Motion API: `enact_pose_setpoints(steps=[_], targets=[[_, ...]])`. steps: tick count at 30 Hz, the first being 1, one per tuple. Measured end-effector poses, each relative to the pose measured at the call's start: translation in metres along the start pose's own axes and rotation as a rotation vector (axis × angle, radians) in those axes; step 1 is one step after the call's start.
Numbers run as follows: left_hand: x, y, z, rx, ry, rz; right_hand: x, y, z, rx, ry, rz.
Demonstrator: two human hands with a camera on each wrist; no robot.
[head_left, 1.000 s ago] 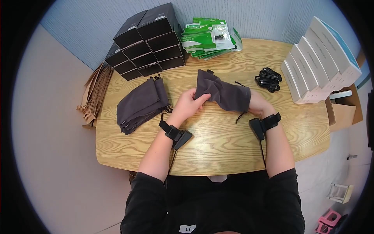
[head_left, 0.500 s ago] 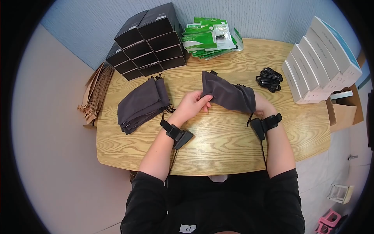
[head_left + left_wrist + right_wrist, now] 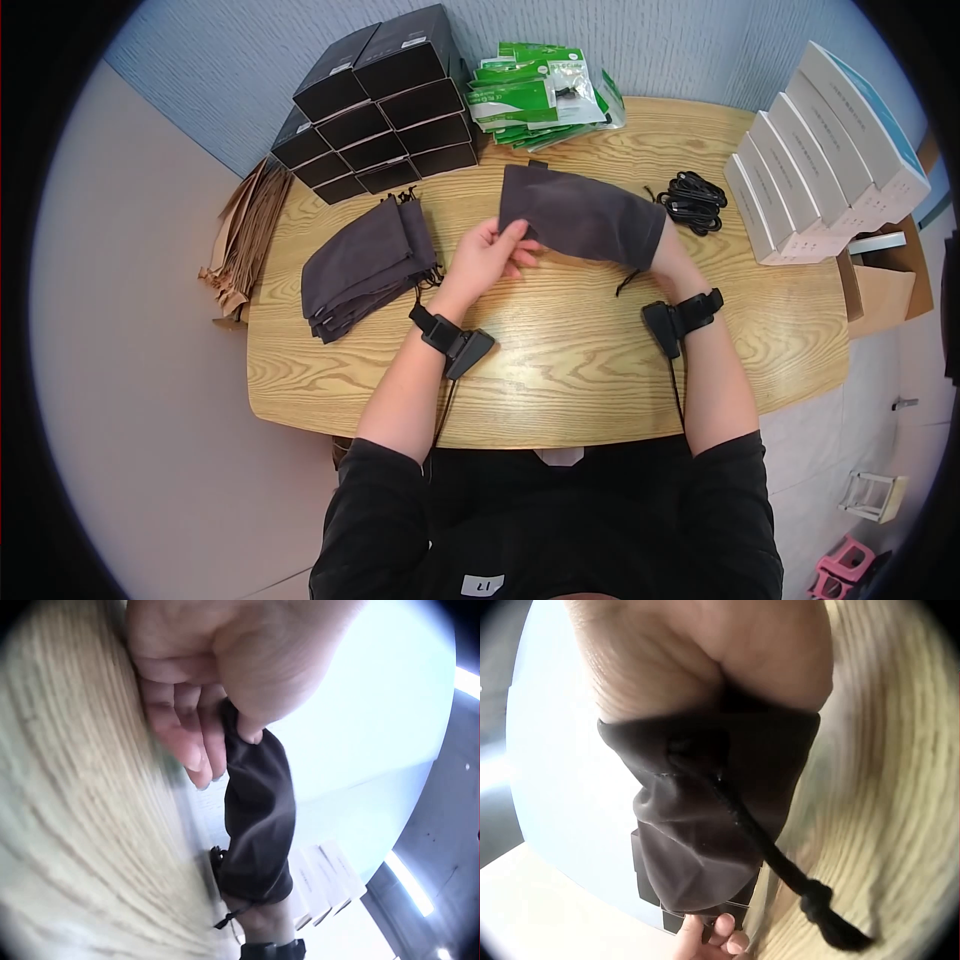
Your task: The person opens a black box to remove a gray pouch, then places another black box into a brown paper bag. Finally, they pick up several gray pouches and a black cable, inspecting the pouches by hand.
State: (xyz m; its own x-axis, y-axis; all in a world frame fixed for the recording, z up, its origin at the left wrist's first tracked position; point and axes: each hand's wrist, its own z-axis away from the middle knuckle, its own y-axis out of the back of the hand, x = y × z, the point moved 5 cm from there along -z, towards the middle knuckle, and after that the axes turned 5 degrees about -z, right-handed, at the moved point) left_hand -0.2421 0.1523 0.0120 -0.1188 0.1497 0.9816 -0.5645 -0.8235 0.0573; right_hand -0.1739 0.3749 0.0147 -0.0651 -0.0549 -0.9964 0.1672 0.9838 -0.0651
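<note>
A dark grey drawstring pouch (image 3: 580, 215) is stretched between the two hands above the table. The left hand (image 3: 487, 258) pinches its closed end between thumb and fingers, also seen in the left wrist view, where the pouch (image 3: 259, 802) hangs from the left hand (image 3: 225, 667). The right hand (image 3: 677, 262) is inside the pouch's mouth up to about the wrist, its fingers hidden by the cloth. In the right wrist view, a knotted black cord (image 3: 765, 844) dangles from the pouch (image 3: 697, 817) below the right palm (image 3: 705, 652).
More grey pouches (image 3: 365, 260) lie stacked at left. Black boxes (image 3: 385, 125) and green-white packets (image 3: 540, 100) stand at the back. Coiled black cables (image 3: 693, 203) and white boxes (image 3: 810, 160) are at right. Brown paper bags (image 3: 245, 240) hang by the left table edge.
The pouch has moved slightly up and its cloth looks flatter and fuller. The left hand has shifted a little left; the right hand remains inside the mouth.
</note>
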Motion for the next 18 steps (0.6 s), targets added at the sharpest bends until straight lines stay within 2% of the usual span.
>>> enact_pose_setpoints(steps=[1,4,8,10,11,13,16,18], targets=[[-0.005,0.006,-0.004,0.042,0.007,0.005,0.002,0.012,-0.001,0.122,-0.001,-0.008],[-0.005,0.009,-0.005,0.064,0.014,0.096,-0.002,0.028,-0.005,0.199,0.083,-0.085],[-0.011,0.013,-0.008,0.09,0.022,0.127,-0.018,0.059,-0.002,0.336,0.135,-0.001],[-0.011,0.02,-0.008,0.116,0.022,0.169,-0.03,0.083,0.01,0.752,0.247,-0.093],[-0.01,0.023,-0.008,0.117,0.021,0.17,-0.028,0.092,0.009,0.751,0.248,-0.092],[-0.013,0.025,-0.007,0.099,0.118,0.199,-0.021,0.118,0.012,0.892,0.246,0.082],[-0.011,0.024,-0.007,0.091,0.144,0.228,-0.019,0.128,0.011,0.94,0.304,0.222],[-0.015,0.024,-0.01,0.072,0.11,0.156,-0.025,0.125,0.015,0.961,0.268,0.298]])
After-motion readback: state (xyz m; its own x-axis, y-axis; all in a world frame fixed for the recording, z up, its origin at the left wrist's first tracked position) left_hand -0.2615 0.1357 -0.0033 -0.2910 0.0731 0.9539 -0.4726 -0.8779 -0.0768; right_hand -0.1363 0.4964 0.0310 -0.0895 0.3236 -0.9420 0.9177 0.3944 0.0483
